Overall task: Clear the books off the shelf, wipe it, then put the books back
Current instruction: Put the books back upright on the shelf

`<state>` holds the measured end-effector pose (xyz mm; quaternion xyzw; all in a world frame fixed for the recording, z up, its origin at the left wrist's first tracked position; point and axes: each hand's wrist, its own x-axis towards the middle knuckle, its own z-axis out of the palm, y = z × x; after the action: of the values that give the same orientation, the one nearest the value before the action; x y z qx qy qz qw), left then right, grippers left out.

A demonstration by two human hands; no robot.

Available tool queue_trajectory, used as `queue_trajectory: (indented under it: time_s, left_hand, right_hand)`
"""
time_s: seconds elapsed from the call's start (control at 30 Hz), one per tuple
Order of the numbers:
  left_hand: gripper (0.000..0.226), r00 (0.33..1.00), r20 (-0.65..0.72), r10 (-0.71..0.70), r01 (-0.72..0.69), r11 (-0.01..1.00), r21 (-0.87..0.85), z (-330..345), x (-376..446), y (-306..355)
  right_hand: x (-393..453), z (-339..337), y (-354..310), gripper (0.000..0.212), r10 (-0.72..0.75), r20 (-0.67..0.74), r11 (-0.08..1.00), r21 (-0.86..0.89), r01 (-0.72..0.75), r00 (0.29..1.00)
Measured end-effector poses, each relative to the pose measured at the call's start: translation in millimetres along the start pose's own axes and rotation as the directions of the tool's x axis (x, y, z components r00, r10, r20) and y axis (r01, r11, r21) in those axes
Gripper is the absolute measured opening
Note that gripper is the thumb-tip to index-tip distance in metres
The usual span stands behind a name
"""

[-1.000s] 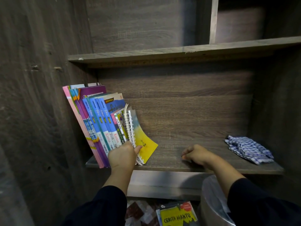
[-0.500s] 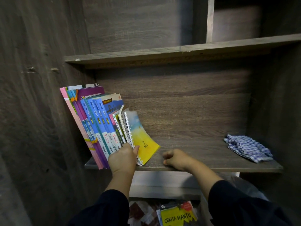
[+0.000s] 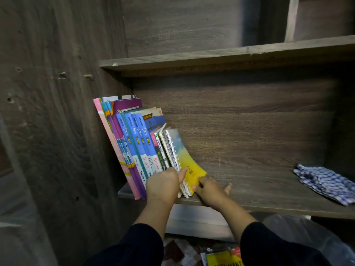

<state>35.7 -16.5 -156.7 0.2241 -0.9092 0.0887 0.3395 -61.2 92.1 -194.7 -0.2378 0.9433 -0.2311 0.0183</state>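
Observation:
Several books lean in a row at the left end of the wooden shelf, against the side wall. The rightmost is a spiral notebook with a blue and yellow cover. My left hand presses on the lower spines of the books, its thumb against the notebook. My right hand touches the notebook's lower right corner, fingers spread on the shelf board. A blue checked cloth lies crumpled at the shelf's right end.
An upper shelf board overhangs the compartment. Below the shelf lie more books, one with a yellow cover, beside a clear plastic bag at the lower right. A dark wooden panel closes off the left.
My right hand slid left along the shelf from near the middle until it reached the notebook's corner. My left hand stayed on the books. The cloth has not moved.

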Motion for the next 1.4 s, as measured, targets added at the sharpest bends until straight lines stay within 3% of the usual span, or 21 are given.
queue_trajectory:
  time_s: [0.13, 0.2, 0.27, 0.33, 0.47, 0.6, 0.73, 0.87, 1.0, 1.1, 1.4]
  left_hand:
    - [0.060, 0.993, -0.114, 0.015, -0.018, 0.999, -0.030, -6.6, 14.9, -12.5]
    - [0.047, 0.937, -0.345, -0.058, 0.019, 0.993, -0.115, -9.1, 26.5, -20.4]
    - [0.032, 0.891, -0.443, -0.099, -0.001, 0.975, -0.220, -16.4, 37.4, -25.9]
    - [0.023, 0.879, -0.474, -0.055, -0.056, 0.974, -0.218, -23.5, 48.1, -31.7]
    - [0.023, 0.892, -0.453, -0.001, -0.103, 0.973, -0.205, -30.4, 56.3, -43.7]
    - [0.022, 0.932, -0.359, -0.051, -0.036, 0.972, -0.233, -35.5, 59.9, -39.4]
    - [0.020, 0.900, -0.435, -0.027, -0.018, 0.995, -0.098, -34.9, 57.9, -29.2]
    - [0.018, 0.835, -0.507, 0.214, -0.222, 0.974, 0.044, -20.7, 55.5, -21.6]
    - [0.011, 0.851, -0.340, 0.400, -0.365, 0.917, 0.164, -5.4, 49.1, -18.6]
    - [0.016, 0.891, -0.238, 0.386, -0.349, 0.919, 0.185, -5.2, 45.6, -22.2]
    - [0.013, 0.905, -0.205, 0.372, -0.338, 0.923, 0.185, -7.1, 45.7, -19.6]
  right_hand:
    - [5.8, 0.0, 0.2, 0.033, -0.040, 0.021, 0.999, 0.024, 0.039, 0.999]
    - [9.2, 0.1, -0.1, 0.037, -0.064, 0.039, 0.997, 0.047, 0.062, 0.997]
    - [11.0, 0.4, -1.7, 0.042, -0.074, 0.048, 0.995, 0.063, 0.071, 0.996]
    - [12.2, 0.3, -3.2, 0.045, -0.079, 0.053, 0.995, 0.069, 0.075, 0.995]
    - [15.7, 2.8, -6.1, 0.046, -0.089, 0.071, 0.994, 0.071, 0.084, 0.993]
    - [20.1, 6.5, -8.8, 0.045, -0.070, 0.080, 0.997, 0.042, 0.067, 0.994]
    - [20.1, 7.8, -9.8, 0.043, -0.064, 0.074, 0.997, 0.037, 0.062, 0.995]
    - [20.3, 8.6, -9.2, 0.045, -0.076, 0.071, 0.997, 0.020, 0.075, 0.995]
    - [21.4, 10.4, -11.1, 0.049, -0.068, 0.077, 0.998, 0.022, 0.067, 0.995]
    - [22.5, 10.0, -13.5, 0.044, -0.063, 0.098, 0.998, 0.024, 0.061, 0.993]
    - [18.9, 6.9, -15.6, 0.048, -0.065, 0.110, 0.998, -0.003, 0.066, 0.992]
